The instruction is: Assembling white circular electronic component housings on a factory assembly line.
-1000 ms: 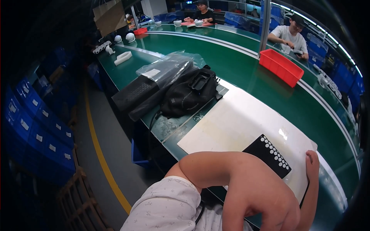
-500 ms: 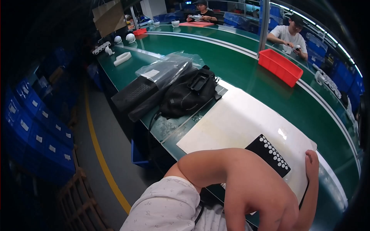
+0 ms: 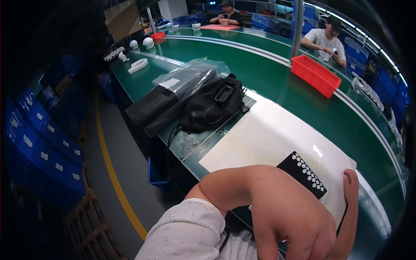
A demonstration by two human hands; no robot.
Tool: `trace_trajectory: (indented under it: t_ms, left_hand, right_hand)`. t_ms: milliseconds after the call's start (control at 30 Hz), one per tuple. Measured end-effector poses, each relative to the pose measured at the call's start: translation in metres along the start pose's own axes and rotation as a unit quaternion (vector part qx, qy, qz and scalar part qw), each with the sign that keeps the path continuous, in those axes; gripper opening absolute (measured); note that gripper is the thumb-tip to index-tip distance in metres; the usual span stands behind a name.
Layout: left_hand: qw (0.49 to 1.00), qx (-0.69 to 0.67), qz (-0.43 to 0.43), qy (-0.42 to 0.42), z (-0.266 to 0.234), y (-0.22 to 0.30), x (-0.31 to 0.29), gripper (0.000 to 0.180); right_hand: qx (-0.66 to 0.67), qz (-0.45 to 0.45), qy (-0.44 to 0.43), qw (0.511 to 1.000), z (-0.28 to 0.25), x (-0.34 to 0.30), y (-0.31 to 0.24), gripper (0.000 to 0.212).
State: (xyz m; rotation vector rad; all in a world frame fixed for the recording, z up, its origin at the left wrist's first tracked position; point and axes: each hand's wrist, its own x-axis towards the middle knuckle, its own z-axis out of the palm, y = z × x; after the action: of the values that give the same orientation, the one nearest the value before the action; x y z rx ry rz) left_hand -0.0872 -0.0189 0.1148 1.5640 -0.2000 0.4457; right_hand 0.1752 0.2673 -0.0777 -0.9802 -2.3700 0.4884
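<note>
My left arm reaches in from the lower left and bends across the front. My left hand (image 3: 299, 227) is large at the bottom edge, its fingers pointing down and cut off by the frame, so what they hold is hidden. At the right edge of the white board (image 3: 277, 134) rests my right hand (image 3: 351, 180), fingers curled and nothing visible in them. A thin black cord (image 3: 341, 221) runs beside that wrist. Between the hands lies a black sheet with rows of round white stickers (image 3: 307, 173), partly covered by my left arm.
Beyond the board are a black bag (image 3: 212, 108) and a plastic-wrapped dark roll (image 3: 151, 104) on the green table (image 3: 255, 65). A red bin (image 3: 314, 77) stands farther right. Two people (image 3: 327, 41) work across the table. Blue crates (image 3: 43, 147) fill the left side.
My left hand and forearm have shifted very slightly. My right hand and the black sheet stay put. Across the table, both people's hands have moved a little with their white parts.
</note>
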Motion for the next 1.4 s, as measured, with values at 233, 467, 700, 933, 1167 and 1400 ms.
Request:
trace_trajectory:
  t_ms: [233,467,700,933,1167,1400]
  left_hand:
    - [0.919,0.275,0.280,-0.038,-0.013,-0.010,0.005,0.034]
    - [0.904,0.282,0.321,0.007,-0.006,-0.041,0.010,0.034]
    - [0.904,0.281,0.322,-0.003,-0.009,-0.042,0.010,0.035]
    - [0.907,0.267,0.327,-0.004,-0.008,-0.043,0.012,0.036]
    - [0.910,0.258,0.324,-0.007,-0.006,-0.043,0.011,0.037]
    - [0.911,0.256,0.323,-0.010,-0.007,-0.043,0.011,0.038]
  right_hand:
    - [-0.002,0.008,0.003,1.000,-0.002,-0.001,0.000,0.017]
    - [0.014,0.003,-0.003,1.000,-0.001,0.000,0.001,0.017]
    - [0.008,0.004,0.000,1.000,-0.001,-0.001,0.003,0.017]
    - [0.017,-0.004,0.004,1.000,-0.001,-0.001,0.001,0.016]
    - [0.015,0.004,0.003,1.000,-0.001,-0.001,0.000,0.016]
    - [0.026,0.004,-0.001,1.000,0.000,-0.001,0.003,0.017]
